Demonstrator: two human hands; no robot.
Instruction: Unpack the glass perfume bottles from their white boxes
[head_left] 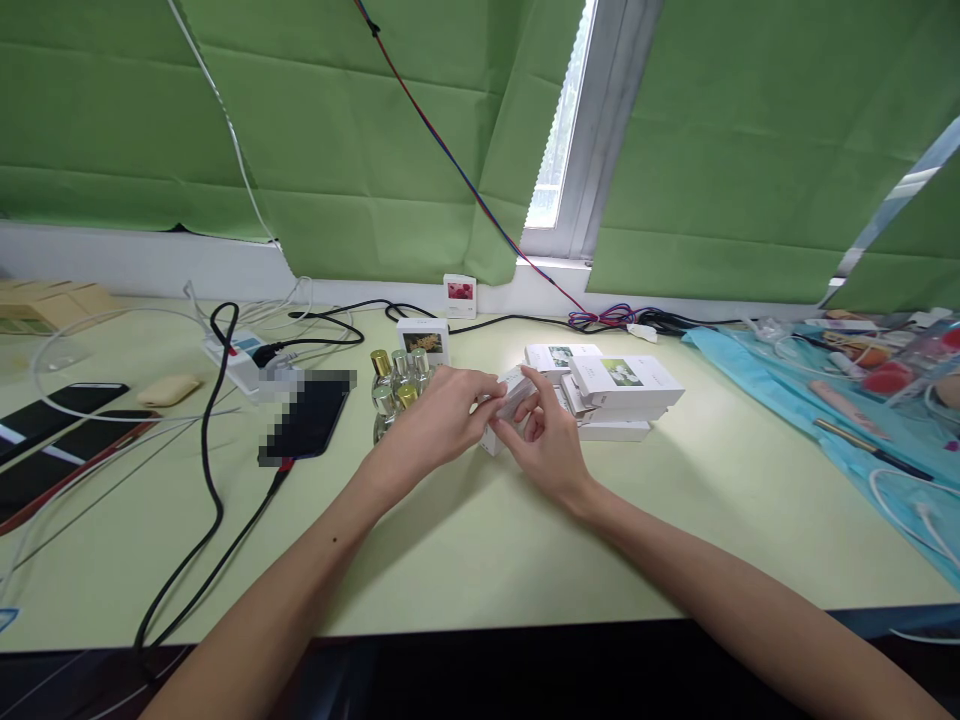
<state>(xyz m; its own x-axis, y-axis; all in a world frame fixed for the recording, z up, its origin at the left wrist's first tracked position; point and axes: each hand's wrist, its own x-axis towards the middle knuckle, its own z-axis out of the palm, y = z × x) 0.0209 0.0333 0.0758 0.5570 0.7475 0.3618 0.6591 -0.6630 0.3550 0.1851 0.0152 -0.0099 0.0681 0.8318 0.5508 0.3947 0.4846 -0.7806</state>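
Observation:
Near the middle of the table, both my hands grip a small white box. My left hand pinches its left side between thumb and fingertips. From the right, the fingers of my right hand close on the same box. Part of a white carton also shows low between the hands, and I cannot tell whether it is the same one. Several small glass bottles with gold and silver caps stand just left of my left hand. Beyond my right hand lies a stack of white boxes with flower pictures.
At the back stand a white box with a yellow-flower picture and one with a red picture. A black phone, a power strip and cables lie to the left. Blue sheeting with clutter covers the right side.

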